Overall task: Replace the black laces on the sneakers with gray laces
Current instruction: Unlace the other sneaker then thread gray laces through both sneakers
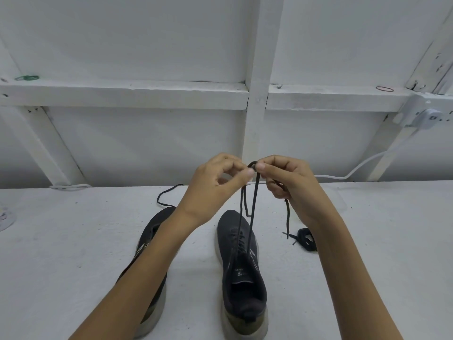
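Resting on the white table (pixel 73 241), toes toward its far edge, two dark sneakers sit side by side: the right sneaker (pixel 241 273) mid-table, the left sneaker (pixel 152 241) partly under a forearm. Left hand (pixel 215 182) and right hand (pixel 289 182) pinch the lace (pixel 252 204) rising from the right sneaker. A bundled lace (pixel 305 239) lies beside it to the right.

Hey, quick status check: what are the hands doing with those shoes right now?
Both hands, left and right, pinching one dark lace raised above the right sneaker. Left sneaker partly under forearm. Bundled lace lying aside. Nothing blocking.
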Motion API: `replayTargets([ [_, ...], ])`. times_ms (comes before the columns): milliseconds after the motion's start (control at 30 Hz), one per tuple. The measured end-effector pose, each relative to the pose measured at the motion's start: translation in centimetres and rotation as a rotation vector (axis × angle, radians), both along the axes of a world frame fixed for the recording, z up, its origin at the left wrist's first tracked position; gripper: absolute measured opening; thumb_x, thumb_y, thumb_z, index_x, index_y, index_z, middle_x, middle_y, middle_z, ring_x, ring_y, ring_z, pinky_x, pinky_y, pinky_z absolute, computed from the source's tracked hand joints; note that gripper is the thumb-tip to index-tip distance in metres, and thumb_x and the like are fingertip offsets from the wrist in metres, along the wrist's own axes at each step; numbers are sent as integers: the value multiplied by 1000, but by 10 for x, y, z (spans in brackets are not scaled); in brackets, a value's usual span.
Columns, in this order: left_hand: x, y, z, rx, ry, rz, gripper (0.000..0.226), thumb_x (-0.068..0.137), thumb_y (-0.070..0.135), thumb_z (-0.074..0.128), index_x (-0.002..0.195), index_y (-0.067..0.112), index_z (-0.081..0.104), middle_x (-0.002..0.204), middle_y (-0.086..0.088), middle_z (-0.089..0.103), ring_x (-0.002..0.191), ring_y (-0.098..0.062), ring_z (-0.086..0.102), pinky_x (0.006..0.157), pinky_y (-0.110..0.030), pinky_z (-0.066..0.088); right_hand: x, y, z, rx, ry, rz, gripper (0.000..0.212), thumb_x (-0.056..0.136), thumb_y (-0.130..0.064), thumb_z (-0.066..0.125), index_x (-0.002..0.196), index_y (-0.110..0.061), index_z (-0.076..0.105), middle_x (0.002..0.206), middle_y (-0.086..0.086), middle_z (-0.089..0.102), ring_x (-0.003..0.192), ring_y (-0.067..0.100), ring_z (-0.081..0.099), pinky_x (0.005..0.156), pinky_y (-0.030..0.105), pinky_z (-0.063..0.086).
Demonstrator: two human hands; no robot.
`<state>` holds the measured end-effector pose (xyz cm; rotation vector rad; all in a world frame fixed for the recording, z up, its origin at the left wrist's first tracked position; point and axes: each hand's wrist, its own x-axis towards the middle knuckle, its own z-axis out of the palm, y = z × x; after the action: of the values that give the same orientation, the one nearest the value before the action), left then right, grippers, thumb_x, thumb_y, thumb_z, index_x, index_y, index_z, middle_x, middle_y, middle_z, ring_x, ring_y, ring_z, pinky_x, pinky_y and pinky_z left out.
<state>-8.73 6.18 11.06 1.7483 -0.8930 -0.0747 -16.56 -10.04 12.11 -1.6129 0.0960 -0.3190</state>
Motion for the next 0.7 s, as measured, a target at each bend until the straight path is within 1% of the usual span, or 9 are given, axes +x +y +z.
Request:
replayTargets([
  [100, 1, 2, 2, -2, 18, -9, 19, 88, 36, 67, 77, 20, 67, 96, 9, 64, 92, -7, 62, 87, -29, 52, 0, 0, -1, 8, -1, -6, 14, 89, -14, 65, 92, -1, 70, 57, -4, 42, 48, 9, 28, 45, 17, 22],
  [167, 5, 8, 6, -94, 120, 11, 26, 90, 34, 63, 77, 11, 64, 84, -3, 65, 80, -17, 62, 83, -31, 52, 0, -2, -1, 13, 2, -27, 17, 89, -15, 65, 94, 1, 68, 59, -3, 42, 47, 9, 29, 45, 16, 22],
  [233, 10, 16, 10, -188, 219, 61, 29, 94, 26, 61, 76, 4, 59, 69, -7, 60, 65, -18, 58, 73, -30, 52, -1, -4, -2, 15, 6, -44, 18, 89, -16, 65, 95, 2, 68, 58, -4, 42, 47, 9, 29, 44, 15, 24],
  [300, 21, 23, 6, -135, 139, 191, 27, 93, 27, 62, 75, 8, 58, 67, -1, 61, 62, -15, 58, 69, -28, 49, -1, -5, -3, 18, 10, -54, 17, 90, -16, 65, 94, 0, 69, 58, -4, 41, 47, 9, 29, 44, 15, 24],
  [333, 24, 25, 2, -66, 54, 276, 20, 91, 30, 64, 80, 14, 60, 73, 4, 64, 68, -12, 61, 71, -26, 49, -1, -4, -4, 20, 13, -55, 16, 90, -16, 65, 93, -1, 69, 57, -4, 41, 47, 9, 29, 44, 15, 24],
  [400, 24, 28, -3, 17, -107, 363, 13, 89, 32, 67, 97, 25, 59, 97, 11, 66, 91, -6, 62, 82, -19, 46, -1, 0, -4, 26, 13, -50, 14, 90, -17, 65, 91, -3, 69, 58, -4, 42, 47, 9, 29, 44, 15, 24],
  [467, 13, 25, -7, -16, -200, 282, 22, 89, 34, 67, 108, 26, 58, 110, 11, 63, 105, -2, 58, 91, -11, 41, 1, 5, -4, 28, 9, -42, 13, 89, -17, 66, 89, -5, 70, 60, -3, 43, 48, 9, 29, 45, 15, 24],
  [567, -10, 13, -12, -42, -164, 127, 23, 85, 30, 72, 105, 25, 61, 101, 12, 68, 98, -1, 63, 88, -10, 45, 4, 11, -4, 17, 5, -23, 14, 90, -18, 66, 88, -5, 71, 58, -3, 42, 49, 10, 29, 45, 15, 24],
  [700, -11, 9, -17, -117, -97, 158, 9, 87, 17, 70, 95, 22, 69, 84, 11, 71, 78, -3, 67, 69, -10, 48, 2, 13, -6, 4, 3, -5, 13, 90, -17, 66, 88, -5, 70, 59, -8, 49, 48, 9, 29, 46, 15, 24],
])
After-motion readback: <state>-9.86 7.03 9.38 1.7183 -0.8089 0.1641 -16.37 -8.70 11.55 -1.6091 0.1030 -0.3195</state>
